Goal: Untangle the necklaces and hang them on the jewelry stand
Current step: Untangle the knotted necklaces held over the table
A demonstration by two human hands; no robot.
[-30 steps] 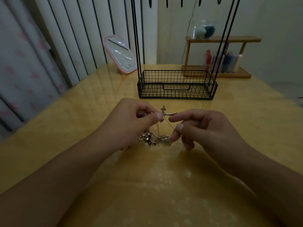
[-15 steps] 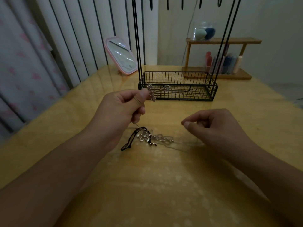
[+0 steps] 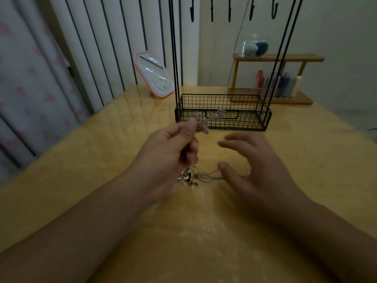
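Left hand (image 3: pixel 171 148) raised above the table (image 3: pixel 81 160), thumb and forefinger pinching a silver necklace (image 3: pixel 204 122) — its ornate pendant stuck out just past the fingertips, in front of the wire basket of the jewelry stand (image 3: pixel 223 112). Thin chain below the curled fingers was too faint to trace. Right hand (image 3: pixel 255 170) released, fingers spread and relaxed, holding nothing — thumb tip just beside the tangled pile (image 3: pixel 192 176) lying on the table under the left hand's knuckles. Stand's hooks (image 3: pixel 229 12) hung well above both hands, bare. Pink mirror (image 3: pixel 154 75) beyond the left fingers.
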